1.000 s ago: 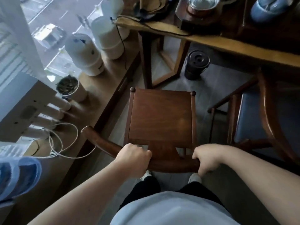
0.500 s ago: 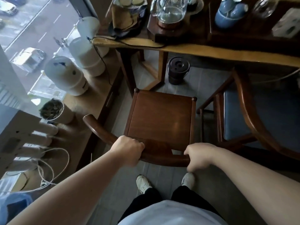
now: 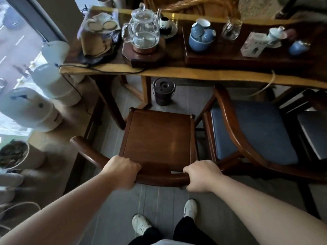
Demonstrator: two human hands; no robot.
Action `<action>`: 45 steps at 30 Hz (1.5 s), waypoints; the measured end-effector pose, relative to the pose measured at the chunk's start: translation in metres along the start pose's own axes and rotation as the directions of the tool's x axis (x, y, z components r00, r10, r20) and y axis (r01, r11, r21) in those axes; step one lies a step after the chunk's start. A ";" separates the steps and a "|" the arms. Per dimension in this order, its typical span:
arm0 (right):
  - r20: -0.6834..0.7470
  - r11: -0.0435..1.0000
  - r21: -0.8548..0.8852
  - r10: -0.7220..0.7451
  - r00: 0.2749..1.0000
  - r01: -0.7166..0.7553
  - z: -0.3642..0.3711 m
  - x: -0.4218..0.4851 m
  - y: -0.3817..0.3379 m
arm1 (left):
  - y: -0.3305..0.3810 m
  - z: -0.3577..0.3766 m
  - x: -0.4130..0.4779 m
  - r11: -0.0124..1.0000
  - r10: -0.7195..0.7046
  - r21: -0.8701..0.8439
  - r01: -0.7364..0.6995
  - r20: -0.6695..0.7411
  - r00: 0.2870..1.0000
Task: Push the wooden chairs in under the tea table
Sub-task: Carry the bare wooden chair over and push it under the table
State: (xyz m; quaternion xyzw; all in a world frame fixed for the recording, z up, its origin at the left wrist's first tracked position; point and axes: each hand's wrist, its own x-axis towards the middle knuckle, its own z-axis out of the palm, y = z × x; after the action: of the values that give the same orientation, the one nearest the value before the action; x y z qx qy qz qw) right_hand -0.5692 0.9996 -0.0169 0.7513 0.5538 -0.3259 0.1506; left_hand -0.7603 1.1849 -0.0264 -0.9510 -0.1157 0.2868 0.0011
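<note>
A dark wooden chair (image 3: 159,137) with a bare square seat stands on the grey floor in front of me, facing the tea table (image 3: 203,76). My left hand (image 3: 122,169) grips the left part of its curved backrest rail. My right hand (image 3: 202,175) grips the right part of the same rail. The seat's front edge sits just short of the table's yellow front edge. A second wooden chair (image 3: 228,114) with a blue cushion stands to the right, its front under the table edge.
A dark round bin (image 3: 163,91) stands under the table ahead of the chair. The table's leg frame (image 3: 146,91) is just left of it. White tanks (image 3: 30,110) and a wooden ledge (image 3: 58,138) line the left. A glass teapot (image 3: 143,30) and blue cups (image 3: 201,37) sit on the table.
The chair has slid forward toward the table with both hands on its backrest. I have stepped after it, and more of the tabletop has come into view.
</note>
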 end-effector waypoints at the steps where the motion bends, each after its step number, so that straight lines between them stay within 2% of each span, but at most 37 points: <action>1: -0.009 1.000 0.000 -0.009 1.000 0.009 -0.002 0.004 -0.003 | -0.006 0.000 0.001 1.000 -0.014 0.000 0.014 0.001 1.000; 6: 0.000 0.999 -0.027 -0.027 1.000 0.027 -0.018 0.020 -0.003 | -0.022 -0.009 0.013 0.998 -0.062 -0.012 0.062 -0.008 0.998; 13: 0.041 0.999 -0.025 0.034 0.999 -0.033 -0.032 0.023 0.036 | 0.001 -0.020 0.036 0.992 -0.044 -0.120 0.036 -0.067 0.997; 21: 0.020 0.998 -0.003 0.057 0.998 -0.057 -0.029 0.026 0.038 | -0.007 -0.017 0.046 0.998 -0.008 -0.055 0.010 0.027 1.000; 29: 0.017 0.998 -0.009 0.058 0.998 -0.058 -0.033 0.028 0.029 | -0.014 -0.024 0.040 0.997 0.070 -0.043 -0.071 -0.023 0.997; 45: 0.032 0.997 -0.014 0.071 0.997 -0.071 -0.038 0.030 0.035 | -0.016 -0.028 0.049 0.993 -0.003 -0.117 -0.006 -0.075 0.997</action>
State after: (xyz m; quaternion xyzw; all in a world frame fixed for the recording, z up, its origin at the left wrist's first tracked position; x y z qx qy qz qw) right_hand -0.5194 1.0319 -0.0134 0.7640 0.5265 -0.3289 0.1760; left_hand -0.7088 1.2131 -0.0289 -0.9596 -0.1313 0.2436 -0.0506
